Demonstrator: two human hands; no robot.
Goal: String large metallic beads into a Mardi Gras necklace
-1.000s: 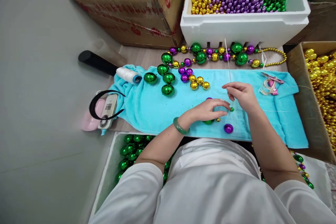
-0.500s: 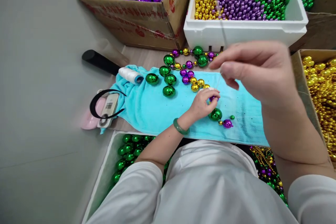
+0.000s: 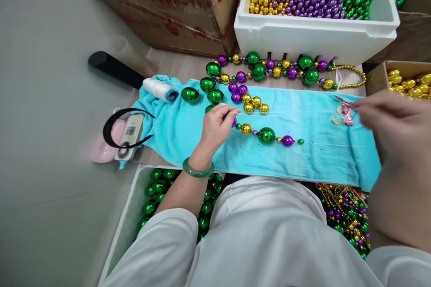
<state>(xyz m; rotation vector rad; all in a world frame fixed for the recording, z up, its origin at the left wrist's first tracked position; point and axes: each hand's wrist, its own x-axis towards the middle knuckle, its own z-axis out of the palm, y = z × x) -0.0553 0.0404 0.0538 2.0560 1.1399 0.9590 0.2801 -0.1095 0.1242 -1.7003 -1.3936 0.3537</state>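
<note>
Thread [image 3: 274, 115] pinched between thumb and fingers of left hand [image 3: 217, 126]. Right hand [image 3: 399, 121] blurred, fingertips bunched above right part of turquoise towel [image 3: 323, 126]; cannot tell whether gripping anything. One bead strand [image 3: 266, 135] on towel, just beside left hand: eight beads showing, purple one partly hidden. Beyond strand: four gold beads [image 3: 256, 101], three purple beads [image 3: 236, 98], four large green beads [image 3: 190, 95], one part-covered by left hand. One white spool [image 3: 157, 89] at left.

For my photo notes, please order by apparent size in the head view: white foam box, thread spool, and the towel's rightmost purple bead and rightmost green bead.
White foam box
Thread spool
Rightmost purple bead
Rightmost green bead
</note>
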